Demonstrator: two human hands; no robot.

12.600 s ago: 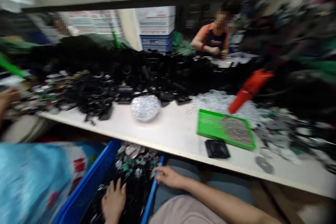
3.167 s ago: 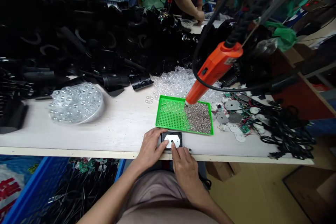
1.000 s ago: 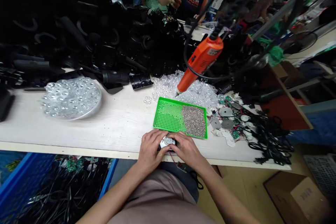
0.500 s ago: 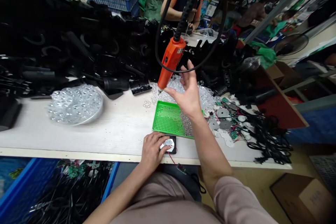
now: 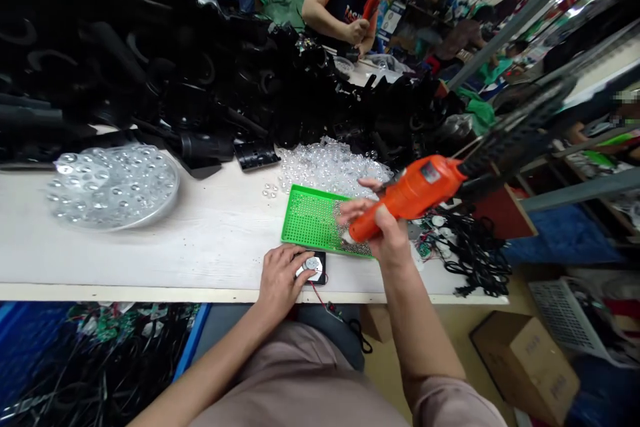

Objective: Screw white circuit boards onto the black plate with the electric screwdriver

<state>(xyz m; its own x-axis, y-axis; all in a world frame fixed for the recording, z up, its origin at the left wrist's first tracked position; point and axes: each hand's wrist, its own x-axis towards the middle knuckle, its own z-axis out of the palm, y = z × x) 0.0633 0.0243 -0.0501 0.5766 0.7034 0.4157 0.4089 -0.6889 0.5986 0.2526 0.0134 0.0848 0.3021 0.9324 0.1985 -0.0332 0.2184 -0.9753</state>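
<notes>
Head view, left to right. Blue crate point(image 5: 187, 340) below the bench edge, full of green circuit boards and black cable. On the white bench point(image 5: 150, 260): clear lens dish point(image 5: 113, 185), with black moulded parts point(image 5: 150, 80) heaped behind it. Left hand point(image 5: 280, 277) is on a round white disc point(image 5: 313, 267) seated in a black fixture point(image 5: 320, 277) near the bench's front edge; fingers together, pressing down. Thin red wire point(image 5: 317, 295) runs from the fixture over the edge. Loose clear lenses point(image 5: 327, 167) are heaped behind the green perforated tray point(image 5: 307, 220). Co-worker point(image 5: 340, 7) sits across the bench. Right hand point(image 5: 387, 233) is clamped round an orange electric screwdriver point(image 5: 413, 193), near horizontal, tip over the tray; can't tell if it's touching. Black cables point(image 5: 475, 260) lie further right. Cardboard box point(image 5: 525, 367) is on the floor.
</notes>
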